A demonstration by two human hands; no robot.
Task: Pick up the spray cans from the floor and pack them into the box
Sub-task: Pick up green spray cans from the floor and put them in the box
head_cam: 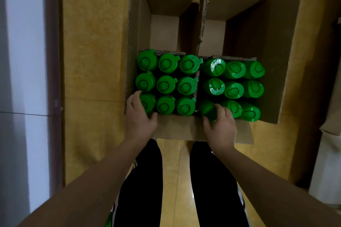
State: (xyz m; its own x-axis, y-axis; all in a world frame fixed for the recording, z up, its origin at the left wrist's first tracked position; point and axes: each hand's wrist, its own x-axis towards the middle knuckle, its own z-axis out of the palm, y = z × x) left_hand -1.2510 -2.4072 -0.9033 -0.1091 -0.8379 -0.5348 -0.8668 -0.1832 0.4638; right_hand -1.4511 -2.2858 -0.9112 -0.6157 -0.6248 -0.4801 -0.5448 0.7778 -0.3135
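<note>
Looking straight down, we see eighteen spray cans [167,84] standing in the cardboard box [258,42], long axes vertical and caps pointing up at the camera. They fill the near half in two blocks of nine, three rows of three on each side of a corrugated divider [202,24] that runs away from us. Each cap is glossy green plastic, round, with a small tab at the rim and an oval recess on top. Cans in the right block show more of their smooth green sides.

Our left hand [140,118] grips the corner can [147,104] at the near left of the left block, fingers curled over its far side, thumb against its near side. Our right hand [220,123] grips the inner can [207,109], nearest the divider in the right block's near row, fingers wrapped over its cap and thumb below.

Four brown flaps are folded outward. The box rests on a mottled yellow floor [92,42]; black trousers [142,180] show between our forearms.
</note>
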